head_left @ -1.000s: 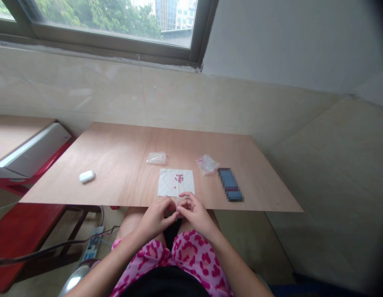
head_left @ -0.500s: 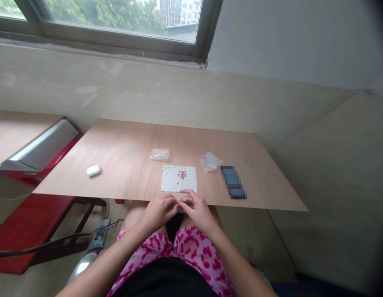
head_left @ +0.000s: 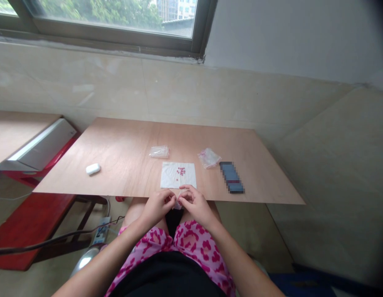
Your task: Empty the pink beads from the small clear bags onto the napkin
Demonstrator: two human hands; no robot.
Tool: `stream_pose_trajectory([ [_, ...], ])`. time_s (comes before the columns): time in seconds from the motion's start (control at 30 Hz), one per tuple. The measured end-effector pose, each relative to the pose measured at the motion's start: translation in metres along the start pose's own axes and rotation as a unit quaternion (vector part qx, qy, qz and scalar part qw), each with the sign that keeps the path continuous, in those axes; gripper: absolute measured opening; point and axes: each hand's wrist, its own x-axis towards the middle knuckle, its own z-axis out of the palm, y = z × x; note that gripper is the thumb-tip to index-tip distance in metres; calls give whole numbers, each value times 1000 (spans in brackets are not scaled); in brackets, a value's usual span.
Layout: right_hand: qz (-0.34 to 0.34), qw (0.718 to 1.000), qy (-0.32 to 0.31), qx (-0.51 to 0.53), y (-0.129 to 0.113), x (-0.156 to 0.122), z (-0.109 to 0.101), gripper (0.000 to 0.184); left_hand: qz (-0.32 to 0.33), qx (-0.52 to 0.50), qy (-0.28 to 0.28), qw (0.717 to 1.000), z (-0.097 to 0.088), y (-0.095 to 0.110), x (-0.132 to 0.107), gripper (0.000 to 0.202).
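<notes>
- The left hand (head_left: 157,205) and right hand (head_left: 196,205) meet just off the near edge of the worktop (head_left: 123,142), above the person's lap.
- Fingers on both hands are curled and closed, their tips pinching a small clear scrap (head_left: 178,205) between them; it is too small to tell exactly what it is.
- Pink-patterned shorts (head_left: 191,247) lie under the forearms.
- A tissue (head_left: 171,175) lies flat at the worktop's near middle, just ahead of the fingertips.
- Small pink beads (head_left: 180,170) sit clustered on the tissue.
- A clear bag (head_left: 209,158) with pink specks inside lies beyond the tissue, to its right.
- Another clear bag (head_left: 158,152) lies beyond the tissue, toward the far edge.
- A blurred phone (head_left: 231,177) lies near the right side, angled.
- A white case (head_left: 92,169) lies near the left edge, well apart from the tissue.
</notes>
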Motion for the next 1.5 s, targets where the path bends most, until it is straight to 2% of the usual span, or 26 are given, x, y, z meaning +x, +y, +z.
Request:
stream_pose_trajectory([
  [0.27,14,1000,-6,11,4,-1,1,38,-9,-72,-44,996,-4,8,1,23],
  [0.53,-8,1000,1,-30,4,1,-1,31,17,-105,-85,991,-6,1,4,21],
  [0.7,-13,998,11,-57,0,-1,0,28,25,-109,-72,991,-5,0,6,20],
  [0.93,-11,998,13,-60,-1,-1,1,27,-34,-64,-36,997,-2,-1,3,20],
  [1.2,9,1000,-24,-13,6,1,2,29,-12,-114,-115,987,-5,7,-1,27],
  [1.27,28,998,-48,1,5,0,2,27,-15,-134,-123,983,-6,8,-1,28],
  [1.4,66,993,-96,27,2,0,1,37,-16,-171,-136,976,-7,11,-3,29],
  [1.5,70,991,-109,38,-2,1,-1,41,-26,-204,-137,969,-8,15,-4,31],
])
